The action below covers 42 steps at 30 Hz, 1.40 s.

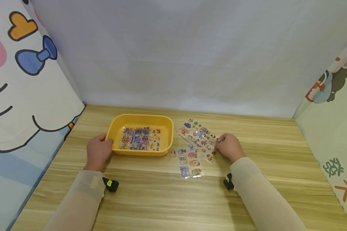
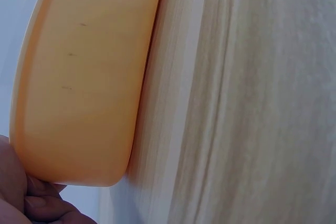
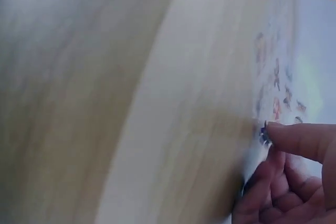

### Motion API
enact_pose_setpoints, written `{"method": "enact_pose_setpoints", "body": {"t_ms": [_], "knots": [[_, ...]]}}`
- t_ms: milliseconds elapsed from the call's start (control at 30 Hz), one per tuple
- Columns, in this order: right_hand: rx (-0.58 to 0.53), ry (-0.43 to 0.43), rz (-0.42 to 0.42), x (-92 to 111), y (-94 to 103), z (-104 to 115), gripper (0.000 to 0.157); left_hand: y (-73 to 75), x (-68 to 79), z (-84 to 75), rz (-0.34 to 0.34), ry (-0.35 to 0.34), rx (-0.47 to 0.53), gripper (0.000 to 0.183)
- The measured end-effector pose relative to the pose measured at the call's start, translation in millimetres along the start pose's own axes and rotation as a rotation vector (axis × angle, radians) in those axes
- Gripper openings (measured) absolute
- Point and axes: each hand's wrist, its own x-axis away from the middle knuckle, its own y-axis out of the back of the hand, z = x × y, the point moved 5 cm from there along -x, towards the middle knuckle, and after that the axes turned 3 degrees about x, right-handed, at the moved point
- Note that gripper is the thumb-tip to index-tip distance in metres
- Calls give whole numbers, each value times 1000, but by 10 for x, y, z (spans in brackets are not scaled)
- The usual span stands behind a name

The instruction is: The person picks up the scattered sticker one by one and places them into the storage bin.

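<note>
A yellow plastic tray (image 1: 141,153) stands on the table with clear sheets of colourful stickers (image 1: 137,139) lying inside. My left hand (image 1: 99,150) grips its left end, thumb over the rim; the left wrist view shows the tray's side wall (image 2: 89,77) and the curled fingers below it. Right of the tray, my right hand (image 1: 229,147) pinches the edge of a clear sticker sheet (image 1: 200,134) between thumb and fingers. In the right wrist view the pinched sheet edge (image 3: 265,134) shows at the thumb tip. Another sticker sheet (image 1: 189,164) lies partly beneath that one.
The wood-grain table (image 1: 167,199) runs back to a white cloth wall (image 1: 188,64). Cartoon-printed panels stand at the left (image 1: 31,96) and right (image 1: 329,134). Black wrist devices (image 1: 112,185) sit at both sleeves.
</note>
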Motion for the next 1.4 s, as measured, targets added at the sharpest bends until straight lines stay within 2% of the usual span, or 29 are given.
{"method": "enact_pose_setpoints", "body": {"t_ms": [233, 400, 833, 1133, 1400], "knots": [[-211, -1, 52, -37, -3, -68, 13, -10, -17, 12, -3, 4, -4, 50], [-315, -26, 96, -24, -16, -77, 14, -14, -25, 15, -5, 5, -8, 50], [-445, -61, 139, 25, 20, -81, 18, -13, -24, 17, -16, -6, -4, 50], [-487, -50, 120, 54, 60, -54, 21, -7, -12, 18, -19, -13, -6, 49], [-629, -27, 114, 73, 44, 25, 27, -2, -5, 6, -14, -19, -9, 50]]}}
